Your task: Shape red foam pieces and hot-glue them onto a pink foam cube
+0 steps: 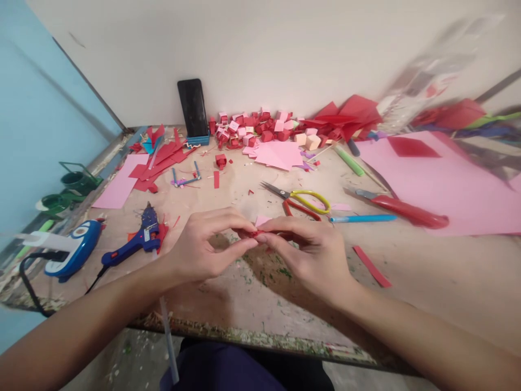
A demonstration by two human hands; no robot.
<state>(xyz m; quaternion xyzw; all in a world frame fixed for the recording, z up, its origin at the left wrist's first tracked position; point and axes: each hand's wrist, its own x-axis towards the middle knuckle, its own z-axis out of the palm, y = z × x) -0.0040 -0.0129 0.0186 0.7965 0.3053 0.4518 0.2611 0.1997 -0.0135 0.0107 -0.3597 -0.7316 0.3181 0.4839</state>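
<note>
Both my hands meet over the middle of the worn table [427, 282], pinching one small red paper piece [255, 234] between them. My left hand [203, 247] is closed, thumb and fingers curled onto the piece's left end. My right hand [313, 252] is closed too, its fingertips pressed on the right end, where a bit of pink paper [262, 220] shows just behind. Most of the red piece is hidden by my fingers.
Scissors with yellow and red handles [301, 201], a blue pen [362, 218] and a red-handled cutter [407, 210] lie beyond my hands. A blue glue gun [136, 241] and a blue-white tool [73, 250] sit left. Small red and pink paper boxes [252, 130], a black phone [192, 108] and pink sheets [448, 179] line the back.
</note>
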